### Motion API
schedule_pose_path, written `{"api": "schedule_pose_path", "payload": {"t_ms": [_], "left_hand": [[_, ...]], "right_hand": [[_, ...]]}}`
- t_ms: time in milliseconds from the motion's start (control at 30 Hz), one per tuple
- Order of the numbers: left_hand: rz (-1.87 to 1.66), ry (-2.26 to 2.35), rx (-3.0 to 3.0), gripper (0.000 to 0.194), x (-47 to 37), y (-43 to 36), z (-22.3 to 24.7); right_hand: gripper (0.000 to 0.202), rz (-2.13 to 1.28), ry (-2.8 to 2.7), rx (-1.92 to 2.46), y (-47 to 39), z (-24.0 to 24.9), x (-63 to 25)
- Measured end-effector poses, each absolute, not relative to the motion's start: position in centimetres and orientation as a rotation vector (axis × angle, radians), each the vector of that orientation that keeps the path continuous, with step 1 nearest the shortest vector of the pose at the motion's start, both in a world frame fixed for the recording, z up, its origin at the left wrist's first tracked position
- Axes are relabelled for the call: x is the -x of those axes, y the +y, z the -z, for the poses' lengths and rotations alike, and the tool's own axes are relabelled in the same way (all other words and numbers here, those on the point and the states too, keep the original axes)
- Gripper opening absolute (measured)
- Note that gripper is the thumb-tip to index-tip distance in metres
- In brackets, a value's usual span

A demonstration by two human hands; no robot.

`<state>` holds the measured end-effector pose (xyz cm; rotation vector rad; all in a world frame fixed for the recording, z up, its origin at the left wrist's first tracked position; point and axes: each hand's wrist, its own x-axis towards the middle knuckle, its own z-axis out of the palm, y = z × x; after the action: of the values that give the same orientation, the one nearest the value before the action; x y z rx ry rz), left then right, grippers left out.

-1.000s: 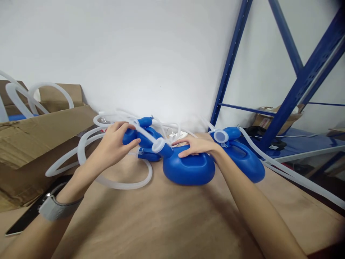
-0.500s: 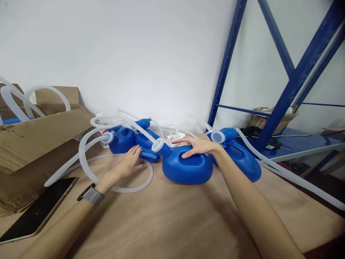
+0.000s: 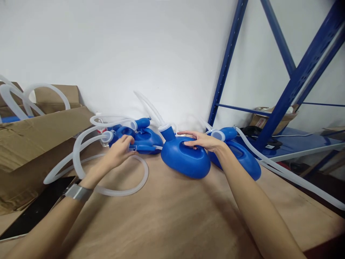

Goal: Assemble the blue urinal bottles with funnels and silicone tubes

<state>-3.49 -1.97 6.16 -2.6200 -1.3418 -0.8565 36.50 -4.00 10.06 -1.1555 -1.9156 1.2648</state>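
My right hand [image 3: 201, 140] grips the handle of a blue urinal bottle [image 3: 185, 163], thumb in the handle hole. The bottle tilts, its white-capped neck pointing up and left, with a clear hose [image 3: 149, 105] rising from the cap. My left hand [image 3: 120, 151] is closed on the left end of a slim blue hose end piece [image 3: 145, 148], held above the table. A pale tube leaves its right end and passes behind the bottle. Behind it lies another blue urinal bottle [image 3: 151, 138]; one more [image 3: 244, 162] rests at right, touching or close to the held one.
An open cardboard box [image 3: 45, 138] with hoses stands at left, beside a dark tablet [image 3: 35, 212]. A looped hose [image 3: 144, 180] lies on the brown table [image 3: 172, 223]. A blue metal rack [image 3: 283, 97] stands at right, and the white wall [image 3: 161, 54] closes the back.
My left hand has taken hold of the blue hose end piece and lifted it slightly. My right hand has tipped the bottle, and its hose has swung upward against the wall.
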Motion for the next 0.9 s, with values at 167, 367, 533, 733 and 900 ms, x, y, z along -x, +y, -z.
{"api": "schedule_pose_path", "payload": {"t_ms": [167,367,533,733,900], "left_hand": [[1.037,-1.519,2.079,0.035,3.7,-5.4,-11.4],[1.207,-1.361,1.638,0.032,3.9,-8.7,-13.6],[1.09,-0.767,1.848,0.044,2.9,-9.8,-13.1],[0.795,-0.146,1.917,0.029,-2.0,-10.9,-10.5],[0.764,0.003,1.993,0.015,-4.3,-10.2,-7.6]], "right_hand": [[0.07,-1.452,-2.03,0.996,-4.0,-9.4,-35.1],[0.087,-1.641,-2.058,0.979,-3.8,-7.8,-32.7],[0.068,-1.472,-1.917,1.06,-3.7,-6.3,-30.9],[0.073,-1.491,-1.585,0.963,-3.0,-4.4,-29.5],[0.065,-1.471,-1.551,0.901,-3.2,-4.4,-29.1]]}}
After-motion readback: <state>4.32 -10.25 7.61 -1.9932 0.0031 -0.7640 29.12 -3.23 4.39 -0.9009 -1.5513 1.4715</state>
